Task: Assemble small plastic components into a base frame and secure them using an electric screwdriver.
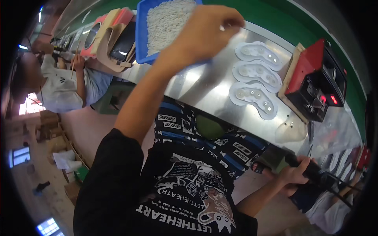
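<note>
Head view, left hand [206,33]: fingers bent, raised beside the blue bin; I cannot tell if it grips something.
Right hand [298,173]: closed around a black tool [318,173].
Blue bin [141,35]: filled with small white pieces.
White curved plates [254,99]: three, lying on the metal table [197,84], before the red machine [305,67].

Left hand [206,35] near blue bin [140,35] — right hand [297,173] gripping black tool [318,173] — 3 white plates [256,74] on table [204,88].

A short-sleeved black T-shirt [169,196] bears a white-and-tan cartoon print [214,204] above patterned legwear [234,147] in blue, black and white.
</note>
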The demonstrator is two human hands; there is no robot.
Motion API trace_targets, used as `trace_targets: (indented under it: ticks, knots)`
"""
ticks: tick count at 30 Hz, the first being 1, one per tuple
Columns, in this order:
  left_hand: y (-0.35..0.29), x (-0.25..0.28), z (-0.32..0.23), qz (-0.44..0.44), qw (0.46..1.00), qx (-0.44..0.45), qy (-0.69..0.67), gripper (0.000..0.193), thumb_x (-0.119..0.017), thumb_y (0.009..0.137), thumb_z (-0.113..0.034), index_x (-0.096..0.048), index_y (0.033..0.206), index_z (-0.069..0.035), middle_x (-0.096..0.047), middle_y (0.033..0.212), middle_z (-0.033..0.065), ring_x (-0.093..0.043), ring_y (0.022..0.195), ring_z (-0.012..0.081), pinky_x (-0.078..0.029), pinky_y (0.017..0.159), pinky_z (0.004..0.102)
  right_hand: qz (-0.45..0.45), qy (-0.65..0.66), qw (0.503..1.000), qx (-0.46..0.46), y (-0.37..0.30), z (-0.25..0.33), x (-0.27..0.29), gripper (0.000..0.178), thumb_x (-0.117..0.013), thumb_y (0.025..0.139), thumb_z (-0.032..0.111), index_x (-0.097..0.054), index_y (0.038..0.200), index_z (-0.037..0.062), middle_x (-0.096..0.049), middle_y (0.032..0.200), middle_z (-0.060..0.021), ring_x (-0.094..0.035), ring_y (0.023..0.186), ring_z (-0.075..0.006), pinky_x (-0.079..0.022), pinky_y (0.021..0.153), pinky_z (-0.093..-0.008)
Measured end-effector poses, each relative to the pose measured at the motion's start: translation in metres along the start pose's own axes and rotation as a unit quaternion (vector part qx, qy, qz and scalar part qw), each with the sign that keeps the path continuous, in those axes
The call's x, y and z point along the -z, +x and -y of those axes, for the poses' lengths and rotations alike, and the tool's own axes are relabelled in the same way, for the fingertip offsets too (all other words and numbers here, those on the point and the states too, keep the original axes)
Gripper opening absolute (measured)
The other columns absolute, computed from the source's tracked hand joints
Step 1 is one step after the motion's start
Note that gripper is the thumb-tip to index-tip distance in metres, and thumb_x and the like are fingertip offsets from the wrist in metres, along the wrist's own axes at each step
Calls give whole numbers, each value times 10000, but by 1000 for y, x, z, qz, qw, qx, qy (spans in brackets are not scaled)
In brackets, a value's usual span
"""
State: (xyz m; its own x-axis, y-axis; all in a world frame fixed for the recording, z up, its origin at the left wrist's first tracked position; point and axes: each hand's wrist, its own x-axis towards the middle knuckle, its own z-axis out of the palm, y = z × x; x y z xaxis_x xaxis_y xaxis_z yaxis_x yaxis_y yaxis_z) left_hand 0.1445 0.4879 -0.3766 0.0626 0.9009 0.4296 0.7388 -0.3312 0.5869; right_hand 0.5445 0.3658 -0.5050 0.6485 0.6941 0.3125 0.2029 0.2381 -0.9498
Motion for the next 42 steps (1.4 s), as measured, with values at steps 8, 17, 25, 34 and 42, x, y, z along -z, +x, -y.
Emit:
trace_targets:
  ticks: [8,17,25,34,42]
  knots:
    - [1,-85,27,-75,994,32,67,102,-669,810,-33,-754,866,-26,-713,915,174,-646,927,363,-508,857,481,66,14,998,3,-7,-3,4,197,-635,926,134,-547,1023,-13,-547,778,-62,-514,719,-175,-442,707,-326]
    - [3,-116,60,24,995,100,-9,114,-729,804,-80,-748,859,18,-717,904,219,-697,917,337,-542,837,417,55,-6,998,-18,-10,6,-4,198,-625,913,158,-509,971,8,-530,767,-78,-503,720,-207,-434,723,-356]
    - [2,-117,63,-4,991,131,-37,172,-761,811,-109,-723,935,5,-729,882,172,-708,851,303,-557,810,384,20,46,999,-6,-15,12,-21,234,-667,882,104,-504,1010,-5,-522,749,-66,-491,699,-184,-431,672,-342]
    - [2,-23,31,-156,982,-74,81,117,-682,860,-90,-707,929,1,-721,885,171,-706,813,336,-551,769,409,-14,-18,1000,-1,-6,-4,7,198,-698,898,165,-638,933,-19,-569,817,-48,-552,811,-186,-455,746,-315]
    - [-38,57,129,109,948,221,202,221,-643,790,-24,-762,977,-12,-731,934,234,-719,898,372,-568,849,425,-27,-58,998,19,-14,15,-23,376,-683,903,122,-536,1163,-107,-533,746,-65,-522,682,-192,-447,668,-312]
